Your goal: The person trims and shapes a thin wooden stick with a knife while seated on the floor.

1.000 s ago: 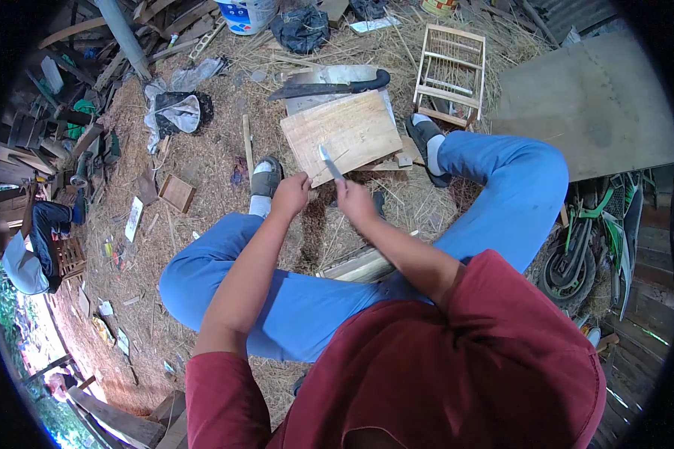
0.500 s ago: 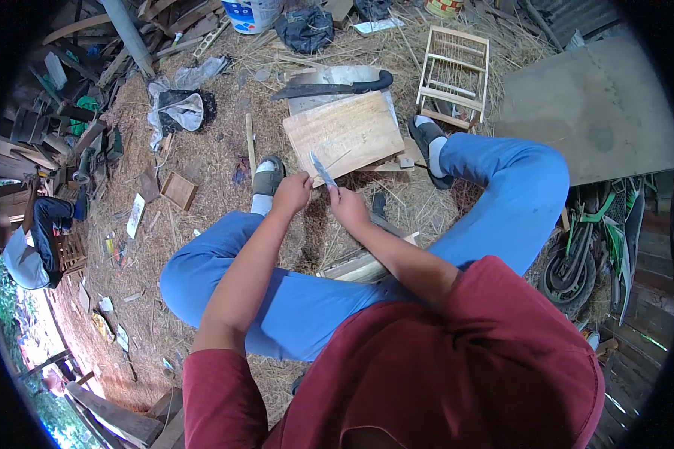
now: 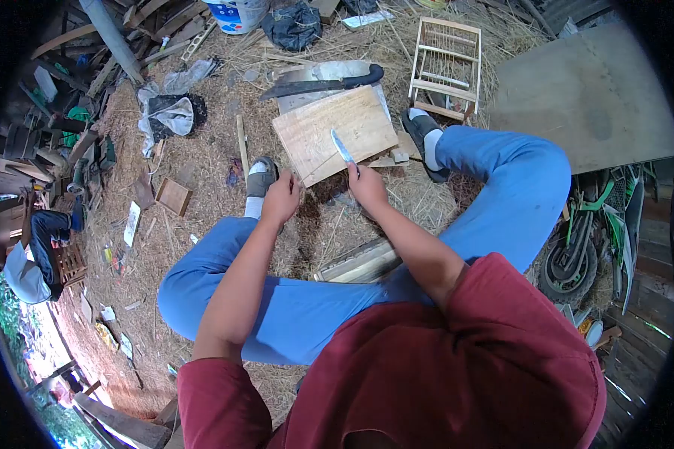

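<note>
My right hand (image 3: 366, 187) is closed round the handle of a knife (image 3: 341, 145), whose blade points up and left over a pale wooden board (image 3: 335, 127). At the board's lower left corner is my left hand (image 3: 281, 197), its fingers closed together; a thin sliver seems to run from it over the board, but what it grips is too small to make out. Behind the board lies a large dark-handled blade (image 3: 322, 84) on a grey slab.
A slatted wooden frame (image 3: 446, 66) stands at the upper right, near my right foot. A small wooden tray (image 3: 174, 196) and a stick (image 3: 243, 147) lie left. A wooden block (image 3: 358, 262) is between my legs. Another person (image 3: 34, 251) sits far left.
The knife has swung away from my left hand, to the right over the board. Both hands have moved slightly apart, and the view has shifted a little.
</note>
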Demonstrator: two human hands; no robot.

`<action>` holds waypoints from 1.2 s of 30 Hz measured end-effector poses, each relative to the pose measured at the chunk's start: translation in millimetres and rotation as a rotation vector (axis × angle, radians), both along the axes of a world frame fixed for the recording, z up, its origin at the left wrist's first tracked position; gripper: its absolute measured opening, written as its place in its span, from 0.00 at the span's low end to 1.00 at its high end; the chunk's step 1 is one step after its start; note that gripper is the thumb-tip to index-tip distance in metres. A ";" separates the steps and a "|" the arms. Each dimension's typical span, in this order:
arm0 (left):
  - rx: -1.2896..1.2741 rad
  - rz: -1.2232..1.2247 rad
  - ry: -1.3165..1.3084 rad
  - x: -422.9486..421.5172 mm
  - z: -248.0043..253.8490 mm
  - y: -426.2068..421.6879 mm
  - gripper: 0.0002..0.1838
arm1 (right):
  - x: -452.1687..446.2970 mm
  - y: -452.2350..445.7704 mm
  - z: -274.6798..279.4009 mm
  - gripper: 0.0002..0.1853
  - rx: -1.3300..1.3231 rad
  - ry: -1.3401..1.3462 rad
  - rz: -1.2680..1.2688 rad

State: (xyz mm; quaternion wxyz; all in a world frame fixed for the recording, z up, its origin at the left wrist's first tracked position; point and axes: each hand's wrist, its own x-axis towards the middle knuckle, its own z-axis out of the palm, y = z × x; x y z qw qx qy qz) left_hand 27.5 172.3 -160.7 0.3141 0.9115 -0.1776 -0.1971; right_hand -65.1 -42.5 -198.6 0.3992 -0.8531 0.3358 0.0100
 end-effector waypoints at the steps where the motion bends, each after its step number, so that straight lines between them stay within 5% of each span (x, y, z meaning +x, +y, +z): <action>1: -0.051 0.010 -0.011 -0.9 -3.2 -0.4 0.13 | 0.9 -3.5 -1.4 0.28 -0.011 0.013 0.006; 36: -0.077 0.019 0.017 5.8 -10.8 -6.3 0.09 | -9.0 6.7 -3.4 0.30 0.060 -0.040 0.047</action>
